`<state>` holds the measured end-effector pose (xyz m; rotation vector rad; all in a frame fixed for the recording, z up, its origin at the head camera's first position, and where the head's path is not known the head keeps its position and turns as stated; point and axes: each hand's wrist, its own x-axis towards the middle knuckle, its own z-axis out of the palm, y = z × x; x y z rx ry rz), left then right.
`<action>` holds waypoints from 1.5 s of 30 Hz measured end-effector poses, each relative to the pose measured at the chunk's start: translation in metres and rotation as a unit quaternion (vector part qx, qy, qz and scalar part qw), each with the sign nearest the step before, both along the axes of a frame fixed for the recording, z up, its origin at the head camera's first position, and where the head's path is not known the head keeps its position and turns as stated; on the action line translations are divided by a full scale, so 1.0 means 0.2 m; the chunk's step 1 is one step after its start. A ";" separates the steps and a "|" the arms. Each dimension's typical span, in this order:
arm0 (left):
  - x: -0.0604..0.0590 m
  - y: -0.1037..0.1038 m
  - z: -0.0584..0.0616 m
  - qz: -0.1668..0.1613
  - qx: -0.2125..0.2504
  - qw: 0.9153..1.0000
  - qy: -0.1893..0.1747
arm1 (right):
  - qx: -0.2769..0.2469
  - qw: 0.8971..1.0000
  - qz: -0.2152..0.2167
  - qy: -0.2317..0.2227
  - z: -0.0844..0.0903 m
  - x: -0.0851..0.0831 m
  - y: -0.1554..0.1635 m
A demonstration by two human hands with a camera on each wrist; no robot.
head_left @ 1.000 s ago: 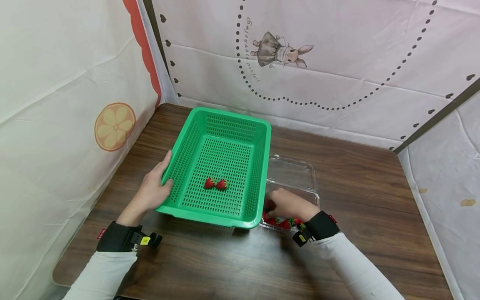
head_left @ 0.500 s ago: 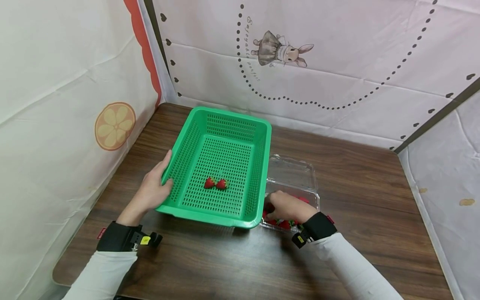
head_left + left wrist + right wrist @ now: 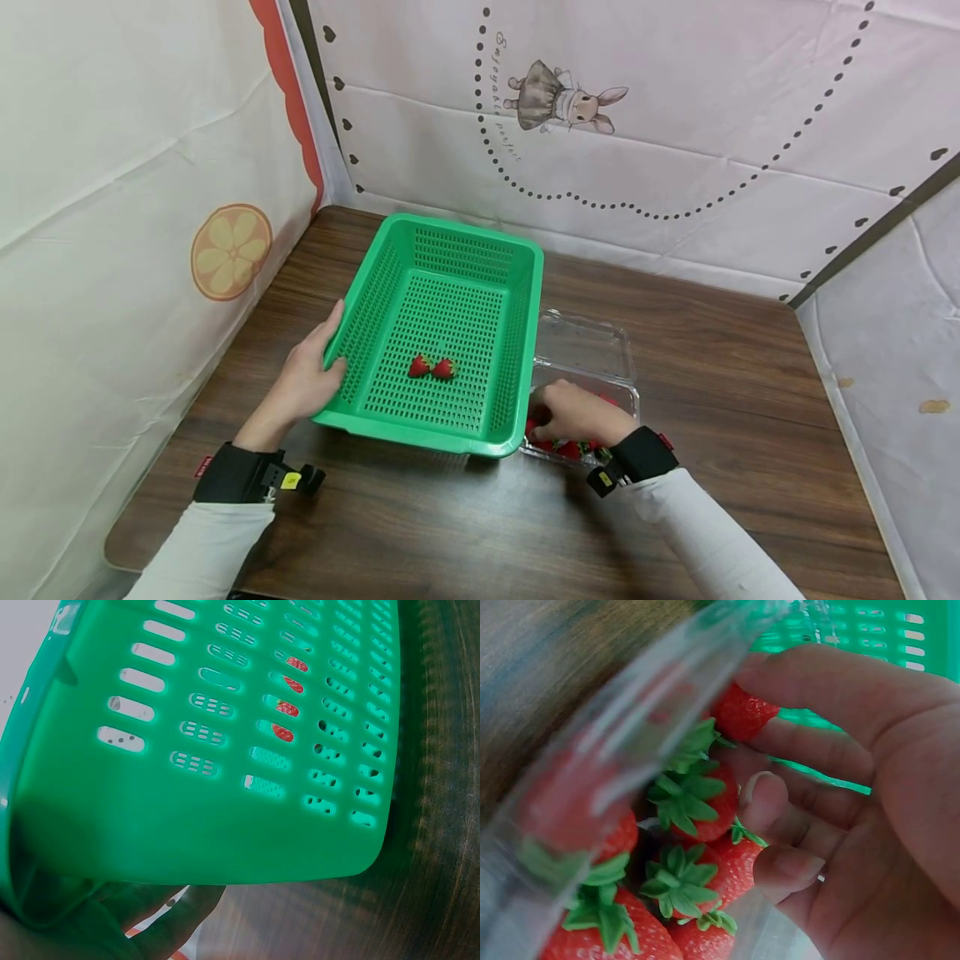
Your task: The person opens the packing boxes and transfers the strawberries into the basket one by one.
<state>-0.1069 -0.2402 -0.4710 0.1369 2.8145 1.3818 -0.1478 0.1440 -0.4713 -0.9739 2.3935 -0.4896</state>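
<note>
A green perforated plastic basket (image 3: 465, 230) stands on the table with two strawberries (image 3: 444, 369) lying side by side on its floor. My left hand (image 3: 303, 379) grips the basket's left rim near its front corner; in the left wrist view some of those fingers show below the rim. My right hand (image 3: 581, 412) is down in a clear plastic clamshell box (image 3: 632, 400) just right of the basket. There, in the right wrist view, it pinches a strawberry (image 3: 742, 712), partly covered by the fingers. Several other strawberries (image 3: 682, 877) with green leaves lie beside the fingertips.
The clamshell's clear lid (image 3: 585, 346) lies folded open behind the box. Brown wooden table (image 3: 720, 358) extends to the right and in front. White printed cloth walls (image 3: 675, 108) enclose the back and both sides.
The right hand has shifted very slightly inside the box, and strawberries behind it have come into view. The left hand and the basket stay in place.
</note>
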 end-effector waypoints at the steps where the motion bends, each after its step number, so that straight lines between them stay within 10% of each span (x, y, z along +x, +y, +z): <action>1: 0.00 0.00 0.00 0.000 0.000 1.000 -0.001 | -0.004 1.000 0.000 0.000 0.00 0.00 0.00; 23: 0.01 0.00 0.00 0.001 -0.001 1.000 -0.003 | 0.000 0.998 -0.054 -0.013 0.15 0.00 0.08; 45: 0.01 0.00 0.02 0.003 -0.005 1.000 -0.011 | -0.042 0.991 -0.068 0.108 0.36 -0.02 0.13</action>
